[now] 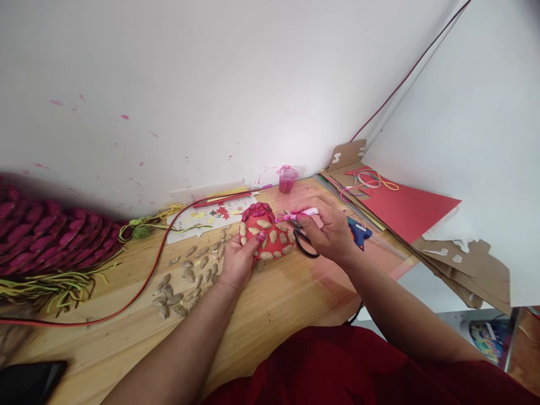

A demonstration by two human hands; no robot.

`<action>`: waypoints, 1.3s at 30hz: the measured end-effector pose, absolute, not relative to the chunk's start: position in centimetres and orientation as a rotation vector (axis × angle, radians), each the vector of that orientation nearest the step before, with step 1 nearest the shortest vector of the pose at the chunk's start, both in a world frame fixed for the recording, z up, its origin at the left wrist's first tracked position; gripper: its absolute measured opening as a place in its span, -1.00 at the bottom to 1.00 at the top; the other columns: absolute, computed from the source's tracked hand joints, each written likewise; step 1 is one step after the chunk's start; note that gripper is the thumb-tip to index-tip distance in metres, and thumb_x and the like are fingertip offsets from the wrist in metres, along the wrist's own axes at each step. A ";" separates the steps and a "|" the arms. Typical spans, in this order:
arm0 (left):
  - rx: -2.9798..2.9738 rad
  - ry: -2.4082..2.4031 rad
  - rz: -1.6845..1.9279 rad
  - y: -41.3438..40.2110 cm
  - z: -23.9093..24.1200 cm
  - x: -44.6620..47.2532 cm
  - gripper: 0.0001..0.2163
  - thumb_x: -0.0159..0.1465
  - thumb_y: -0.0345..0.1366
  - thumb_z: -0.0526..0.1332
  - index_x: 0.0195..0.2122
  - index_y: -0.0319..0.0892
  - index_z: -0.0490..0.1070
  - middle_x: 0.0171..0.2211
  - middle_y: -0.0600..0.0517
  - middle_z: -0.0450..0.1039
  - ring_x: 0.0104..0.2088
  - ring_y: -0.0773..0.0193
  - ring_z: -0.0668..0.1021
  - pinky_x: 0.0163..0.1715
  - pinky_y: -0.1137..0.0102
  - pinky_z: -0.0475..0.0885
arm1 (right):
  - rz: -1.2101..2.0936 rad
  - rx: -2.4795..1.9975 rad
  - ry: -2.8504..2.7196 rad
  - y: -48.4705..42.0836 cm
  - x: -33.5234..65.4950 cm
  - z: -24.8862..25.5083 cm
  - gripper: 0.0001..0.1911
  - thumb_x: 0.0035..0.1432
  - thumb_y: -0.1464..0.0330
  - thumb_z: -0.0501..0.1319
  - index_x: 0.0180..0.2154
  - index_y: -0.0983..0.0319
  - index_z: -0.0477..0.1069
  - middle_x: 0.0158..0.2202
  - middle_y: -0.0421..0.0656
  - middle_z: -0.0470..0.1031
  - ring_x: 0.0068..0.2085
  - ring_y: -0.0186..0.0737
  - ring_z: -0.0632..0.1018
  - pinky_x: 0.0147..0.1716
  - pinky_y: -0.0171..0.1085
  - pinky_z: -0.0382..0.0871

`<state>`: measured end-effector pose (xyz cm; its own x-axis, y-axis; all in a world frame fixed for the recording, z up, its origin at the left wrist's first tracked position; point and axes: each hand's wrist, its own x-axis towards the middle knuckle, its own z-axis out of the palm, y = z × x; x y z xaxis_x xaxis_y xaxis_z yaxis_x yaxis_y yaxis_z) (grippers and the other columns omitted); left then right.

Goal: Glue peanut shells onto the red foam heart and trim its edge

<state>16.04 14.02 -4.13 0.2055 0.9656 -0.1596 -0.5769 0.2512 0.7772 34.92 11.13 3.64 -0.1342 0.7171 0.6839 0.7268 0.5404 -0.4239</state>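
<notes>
My left hand (242, 256) grips the lower left edge of a red piece covered with peanuts (273, 236), its thumb pressed on the front. The peanuts along its top edge are painted magenta; the lower ones are bare tan. In my right hand (331, 228) is a white paintbrush (311, 212) stained pink, pinched between thumb and fingers. Its pink tip is close to the piece's upper right edge; whether it touches, I cannot tell. Both hands have pink paint on the fingers. Scissors with black handles (304, 247) lie just below the right hand.
Loose peanuts (189, 275) are scattered left of my hands. A cup of pink paint (288, 179) stands by the wall. Right are a blue glue gun (360, 232), red paper (405, 202) and cardboard (468, 270). A red cable (158, 256) crosses the table beside a magenta peanut-covered object (54, 230).
</notes>
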 end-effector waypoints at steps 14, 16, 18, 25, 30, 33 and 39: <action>0.678 0.731 1.166 14.0 -4.0 16.1 -0.56 -0.16 -0.13 0.61 -0.31 -0.25 0.62 -0.40 -0.12 0.68 -0.39 0.02 0.71 -0.28 0.18 0.65 | -0.169 -1.157 -2.011 11.0 34.1 4.0 -0.90 0.35 0.34 0.20 -0.24 0.16 0.48 -0.28 -0.16 0.63 -0.16 -0.09 0.57 -0.09 -0.09 0.25; 0.696 0.734 1.166 14.0 -4.2 16.1 -0.58 -0.15 -0.13 0.61 -0.32 -0.25 0.62 -0.39 -0.12 0.68 -0.38 0.04 0.71 -0.27 0.19 0.65 | -0.201 -1.147 -2.018 11.1 34.1 4.0 -0.90 0.36 0.34 0.19 -0.24 0.15 0.48 -0.28 -0.16 0.63 -0.15 -0.08 0.56 -0.09 -0.08 0.25; 0.714 0.742 1.165 14.1 -4.4 16.0 -0.59 -0.13 -0.13 0.60 -0.32 -0.26 0.62 -0.39 -0.11 0.68 -0.39 0.05 0.70 -0.27 0.21 0.65 | -0.240 -1.151 -2.000 11.2 34.1 4.0 -0.90 0.35 0.35 0.19 -0.23 0.15 0.48 -0.28 -0.15 0.63 -0.13 -0.08 0.56 -0.07 -0.08 0.23; 0.660 0.771 1.172 14.1 -3.9 16.1 -0.55 -0.20 -0.14 0.61 -0.33 -0.26 0.60 -0.43 -0.09 0.67 -0.42 0.06 0.70 -0.31 0.22 0.64 | -0.146 -1.188 -2.006 11.2 34.5 4.0 -0.89 0.35 0.32 0.19 -0.23 0.15 0.49 -0.27 -0.15 0.62 -0.14 -0.08 0.56 -0.09 -0.09 0.25; 0.629 0.769 1.190 14.2 -3.5 16.2 -0.55 -0.24 -0.15 0.62 -0.37 -0.25 0.58 -0.48 -0.06 0.65 -0.44 0.06 0.69 -0.35 0.25 0.63 | -0.095 -1.226 -1.965 10.9 34.8 4.2 -0.84 0.37 0.29 0.18 -0.23 0.17 0.51 -0.27 -0.11 0.61 -0.14 -0.06 0.55 -0.10 -0.09 0.30; 0.627 0.765 1.194 14.2 -3.5 16.1 -0.57 -0.23 -0.17 0.62 -0.38 -0.26 0.58 -0.48 -0.06 0.64 -0.48 0.09 0.68 -0.38 0.27 0.63 | -0.039 -1.204 -1.947 11.0 34.6 4.0 -0.85 0.37 0.29 0.18 -0.22 0.16 0.51 -0.27 -0.12 0.62 -0.15 -0.07 0.55 -0.12 -0.10 0.34; 0.618 0.773 1.200 14.2 -3.5 16.1 -0.57 -0.23 -0.18 0.62 -0.36 -0.26 0.58 -0.49 -0.07 0.64 -0.43 0.06 0.70 -0.41 0.30 0.61 | -0.108 -1.231 -1.965 11.2 34.9 3.8 -0.86 0.36 0.30 0.18 -0.24 0.13 0.51 -0.27 -0.13 0.62 -0.14 -0.06 0.54 -0.09 -0.08 0.32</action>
<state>16.11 14.19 -3.48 0.1707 0.9659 -0.1947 -0.5773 0.2581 0.7747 34.88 11.18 3.82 -0.2089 0.7210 0.6608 0.7893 0.5232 -0.3214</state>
